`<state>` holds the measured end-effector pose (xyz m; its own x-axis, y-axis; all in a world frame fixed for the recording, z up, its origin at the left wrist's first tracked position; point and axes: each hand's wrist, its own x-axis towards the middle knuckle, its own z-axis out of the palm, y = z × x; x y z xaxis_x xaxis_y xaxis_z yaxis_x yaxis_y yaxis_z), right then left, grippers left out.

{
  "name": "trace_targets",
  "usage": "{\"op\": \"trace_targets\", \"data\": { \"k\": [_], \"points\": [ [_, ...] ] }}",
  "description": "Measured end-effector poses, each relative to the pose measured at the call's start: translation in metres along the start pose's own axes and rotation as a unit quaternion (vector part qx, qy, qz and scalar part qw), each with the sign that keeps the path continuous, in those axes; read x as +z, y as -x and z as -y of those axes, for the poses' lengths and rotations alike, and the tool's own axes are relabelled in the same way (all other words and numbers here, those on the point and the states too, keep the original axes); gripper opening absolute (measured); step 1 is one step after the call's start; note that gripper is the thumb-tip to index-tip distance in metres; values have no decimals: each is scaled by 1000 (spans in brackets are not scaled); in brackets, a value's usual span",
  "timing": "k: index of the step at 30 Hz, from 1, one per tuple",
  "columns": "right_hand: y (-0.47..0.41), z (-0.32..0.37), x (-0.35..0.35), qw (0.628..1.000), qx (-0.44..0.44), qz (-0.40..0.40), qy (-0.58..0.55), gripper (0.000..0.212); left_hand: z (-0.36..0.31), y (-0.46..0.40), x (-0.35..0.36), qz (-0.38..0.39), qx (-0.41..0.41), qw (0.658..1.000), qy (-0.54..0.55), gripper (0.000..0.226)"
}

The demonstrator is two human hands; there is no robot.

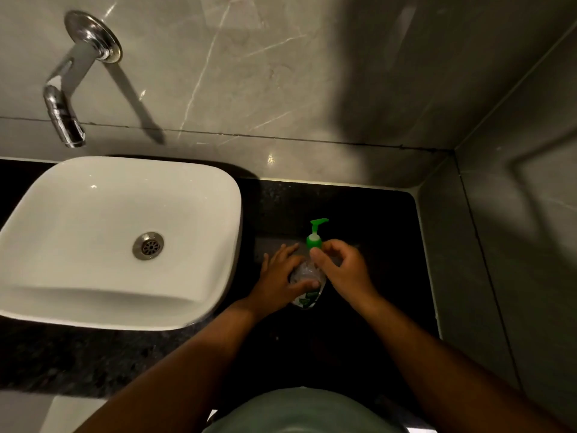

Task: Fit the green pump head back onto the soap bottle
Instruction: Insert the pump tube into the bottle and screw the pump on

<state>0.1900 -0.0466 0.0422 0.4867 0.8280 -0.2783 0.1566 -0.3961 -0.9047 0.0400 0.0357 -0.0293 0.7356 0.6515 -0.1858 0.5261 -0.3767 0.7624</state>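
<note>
A clear soap bottle (304, 273) with a green-leaf label stands on the black counter (359, 214), right of the basin. The green pump head (314, 235) sits on top of the bottle, its spout pointing right and away from me. My left hand (281, 276) wraps the bottle's body from the left, thumb across its front. My right hand (340, 270) pinches the bottle's neck just under the green collar with thumb and fingers. The neck itself is hidden by my fingers.
A white basin (78, 301) with a steel drain (148, 245) fills the counter's left. A chrome wall tap (64, 117) hangs over it. Grey marble walls close the back and the right side (515, 245). My torso shows at the bottom edge.
</note>
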Motion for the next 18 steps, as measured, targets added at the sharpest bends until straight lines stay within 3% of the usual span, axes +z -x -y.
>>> {"op": "trace_targets", "data": {
  "k": [5,8,10,13,18],
  "points": [
    [-2,15,-5,996,4,13,-87,31,0,3,0,-4,16,1000,-18,73],
    [-3,17,-6,986,5,22,-168,20,0,5,-1,-4,21,1000,-15,65],
    [-3,15,-3,979,11,7,-203,27,-2,6,-2,-4,19,1000,-13,61],
    [0,11,0,971,35,-38,-235,35,-6,7,-2,-9,13,1000,-13,61],
    [3,4,-3,974,34,-55,-216,30,-12,10,-5,1,6,1000,-15,59]
  ]
}}
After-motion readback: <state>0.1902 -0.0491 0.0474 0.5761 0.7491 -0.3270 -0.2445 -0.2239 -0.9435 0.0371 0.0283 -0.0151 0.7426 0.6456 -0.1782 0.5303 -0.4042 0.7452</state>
